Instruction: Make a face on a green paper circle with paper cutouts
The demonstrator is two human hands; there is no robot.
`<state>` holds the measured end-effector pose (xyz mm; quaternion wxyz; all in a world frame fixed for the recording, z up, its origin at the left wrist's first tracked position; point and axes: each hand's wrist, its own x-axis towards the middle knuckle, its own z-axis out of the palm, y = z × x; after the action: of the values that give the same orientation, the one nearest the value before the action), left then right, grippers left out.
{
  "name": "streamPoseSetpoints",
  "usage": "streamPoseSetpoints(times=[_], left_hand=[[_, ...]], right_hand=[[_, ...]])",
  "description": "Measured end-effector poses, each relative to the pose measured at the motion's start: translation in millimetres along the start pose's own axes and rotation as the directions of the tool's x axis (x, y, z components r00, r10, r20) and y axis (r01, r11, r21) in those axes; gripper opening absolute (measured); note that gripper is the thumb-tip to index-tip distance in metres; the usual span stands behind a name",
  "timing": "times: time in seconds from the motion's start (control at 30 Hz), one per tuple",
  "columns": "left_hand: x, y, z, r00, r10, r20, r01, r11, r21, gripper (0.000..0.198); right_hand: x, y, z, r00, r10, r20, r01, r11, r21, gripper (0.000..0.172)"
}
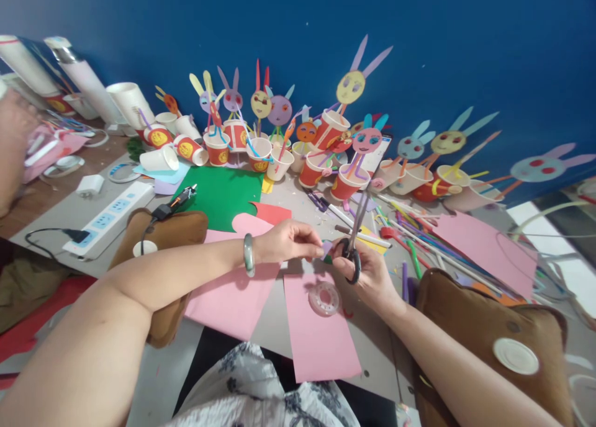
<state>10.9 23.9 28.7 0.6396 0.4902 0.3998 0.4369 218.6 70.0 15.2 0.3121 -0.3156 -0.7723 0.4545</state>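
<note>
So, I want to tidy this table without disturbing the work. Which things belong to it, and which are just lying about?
Probably part of the papercraft:
scissors, in the right hand
purple scrap, in the left hand
pink sheet
green sheet
cup rabbits

Seemingly just lying about:
power strip
charger
flask
brown cushions

Scissors (356, 228), black handles, metal blades pointing up and away, held in right hand (370, 270). Small light-purple paper piece (328, 248), pinched by left hand (291, 241), near scissors handles, clear of blades.
</note>
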Motion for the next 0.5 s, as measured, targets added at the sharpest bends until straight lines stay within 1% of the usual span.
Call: streamPoseSetpoints(times=[0.1, 0.23, 0.37, 0.5], left_hand=[[0, 6, -1.6, 0.994, -0.009, -0.112, -0.004, 0.994, -0.113, 0.035], [1, 9, -5.2, 0.982, 0.053, -0.183, -0.077, 0.989, -0.127, 0.032], [3, 6, -9.6, 0.974, 0.087, -0.209, -0.11, 0.989, -0.103, 0.03], [4, 4, -10.7, 0.976, 0.08, -0.202, -0.099, 0.991, -0.085, 0.025]], right_hand=[[2, 0, -2, 0.998, 0.002, 0.064, 0.001, 0.999, -0.046, 0.052], [4, -3, -1, 0.976, 0.015, 0.219, -0.001, 0.998, -0.064, 0.06], [4, -5, 1, 0.944, 0.007, 0.33, 0.002, 1.0, -0.026, 0.064], [4, -6, 3, 0.926, 0.014, 0.378, -0.027, 0.999, 0.028, 0.065]])
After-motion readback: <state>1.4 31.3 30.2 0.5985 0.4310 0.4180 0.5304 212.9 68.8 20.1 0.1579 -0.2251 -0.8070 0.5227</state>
